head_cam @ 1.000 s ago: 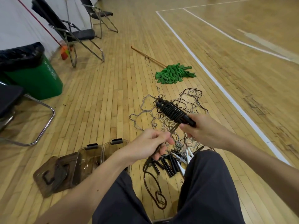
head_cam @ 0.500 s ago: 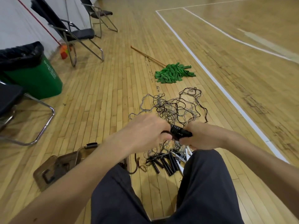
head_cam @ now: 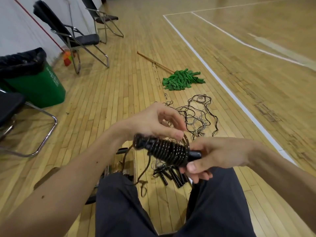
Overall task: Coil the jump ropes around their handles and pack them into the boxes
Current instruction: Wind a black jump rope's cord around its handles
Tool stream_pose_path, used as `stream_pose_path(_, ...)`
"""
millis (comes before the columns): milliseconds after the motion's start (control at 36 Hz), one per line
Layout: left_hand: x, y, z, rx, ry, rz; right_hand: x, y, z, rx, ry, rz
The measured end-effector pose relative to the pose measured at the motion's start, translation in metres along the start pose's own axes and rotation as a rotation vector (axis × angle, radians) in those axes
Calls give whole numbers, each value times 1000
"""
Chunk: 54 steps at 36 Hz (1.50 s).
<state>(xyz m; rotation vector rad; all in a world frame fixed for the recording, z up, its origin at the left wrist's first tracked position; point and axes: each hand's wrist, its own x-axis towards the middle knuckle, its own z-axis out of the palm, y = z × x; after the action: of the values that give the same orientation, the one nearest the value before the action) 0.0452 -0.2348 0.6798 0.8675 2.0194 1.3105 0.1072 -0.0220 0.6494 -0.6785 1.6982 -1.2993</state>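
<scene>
The jump rope is being coiled at frame centre, its handle end being clenched by the right grip. A turn is being guided on by the left grip; whether the strand is being pinched cannot be told. The loose tail is hanging below: more turns and a tuck are judged needed. The clear box, lower centre-left, is being crowded by the left knee; open floor is lying rightward.
</scene>
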Motion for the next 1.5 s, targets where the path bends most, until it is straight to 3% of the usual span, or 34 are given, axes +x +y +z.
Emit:
stream_pose_path(56, -4, -9, 2, -99, 40, 28, -1, 2, 0, 97, 32, -71)
stream_pose_path(139, -12, -18, 4, 48, 112, 43, 1, 9, -1, 238, 84, -143)
stream_pose_path(194, -16, -19, 4, 26, 132, -11, 4, 14, -1, 304, 118, -178)
stream_pose_path(306, -21, -19, 3, -19, 36, 56, 5, 18, -3, 425, 206, -218)
stream_pose_path(444, -19, -22, 4, 8, 117, 39, 13, 19, 1, 340, 324, -151)
stream_pose_path(556, -14, -20, 9, -28, 44, 45, 15, 15, -1, 334, 260, -92)
stream_pose_path(667, -11, -21, 11, -64, -37, 38, 20, 12, 1, 555, 102, -105)
stream_pose_path(778, -7, -23, 10, -57, -43, -8, 29, 13, 6, 714, 65, -154)
stream_pose_path(917, -4, -28, 21, -137, 131, -59, 35, 12, 8, 596, 308, -152)
stream_pose_path(1056, -5, -37, 25, -146, 174, -169, 30, 8, 3, 587, 464, -73)
stream_pose_path(1333, -4, -42, 32, 120, 148, -298, 30, 25, -15, 527, 672, 135)
stream_pose_path(1500, -4, -29, 46, 705, 162, -218, 35, 32, -16, 451, 705, 189)
